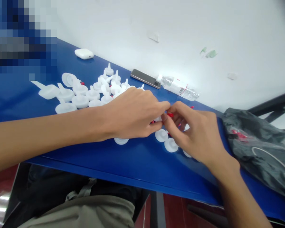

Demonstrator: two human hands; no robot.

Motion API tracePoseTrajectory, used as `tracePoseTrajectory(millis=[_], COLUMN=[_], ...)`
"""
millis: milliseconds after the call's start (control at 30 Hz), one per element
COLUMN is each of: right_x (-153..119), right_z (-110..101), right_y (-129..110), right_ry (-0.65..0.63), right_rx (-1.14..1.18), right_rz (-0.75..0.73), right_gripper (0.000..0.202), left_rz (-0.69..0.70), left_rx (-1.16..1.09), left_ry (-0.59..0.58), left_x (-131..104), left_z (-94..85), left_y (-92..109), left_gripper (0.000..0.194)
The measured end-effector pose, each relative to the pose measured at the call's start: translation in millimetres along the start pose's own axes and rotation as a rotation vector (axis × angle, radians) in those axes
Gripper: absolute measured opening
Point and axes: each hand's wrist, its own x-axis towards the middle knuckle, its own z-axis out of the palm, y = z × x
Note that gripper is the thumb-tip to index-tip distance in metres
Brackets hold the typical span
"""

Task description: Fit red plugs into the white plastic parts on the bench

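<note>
My left hand point(139, 112) reaches across the blue table with its fingers closed around a white nozzle cap point(158, 119), mostly hidden by the fingers. Against its fingertips, my right hand point(197, 131) pinches a small red tip cap point(170, 115) between thumb and forefinger. Whether the red and white pieces are joined cannot be seen. Beneath and beside my right hand lie white caps point(171, 145) with some red bits among them. Many more white nozzle caps point(80, 100), with pointed spouts, are heaped left of and behind my left hand.
The blue table point(85, 158) runs along a white wall. Near the wall are a white earbud case point(84, 53), a phone point(145, 78) and a clear plastic bottle point(179, 87) on its side. A grey plastic bag point(258, 152) with red pieces sits at the right end.
</note>
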Motion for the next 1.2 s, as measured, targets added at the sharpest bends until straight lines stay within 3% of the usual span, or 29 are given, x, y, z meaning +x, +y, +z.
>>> tracePoseTrajectory(millis=[333, 500, 700, 933, 1033, 1200], right_x=[-1, 1, 3, 7, 8, 7], right_z=[-1, -2, -3, -2, -2, -3], right_y=[0, 0, 2, 6, 10, 18], right_ry=[0.019, 0.039, 0.11, 0.146, 0.141, 0.122], right_rx=[0.005, 0.0, -0.012, -0.045, -0.064, -0.123], right_rz=[0.023, 0.049, 0.108, 0.229, 0.291, 0.381], right_gripper=[0.017, 0.02, 0.03, 0.05, 0.055, 0.044], left_rz=[-0.05, -0.073, -0.075, -0.166, -0.174, -0.174], left_rx=[-0.055, -0.083, -0.142, -0.112, -0.079, -0.109], left_ry=[0.013, 0.024, 0.048, 0.159, 0.137, 0.033], left_x=[0, 0, -1, 2, 4, 3], left_z=[-0.7, -1.3, 0.5, -5.0, -3.5, 7.3], left_y=[0, 0, -1, -4, -11, -20], left_gripper=[0.01, 0.018, 0.031, 0.04, 0.037, 0.034])
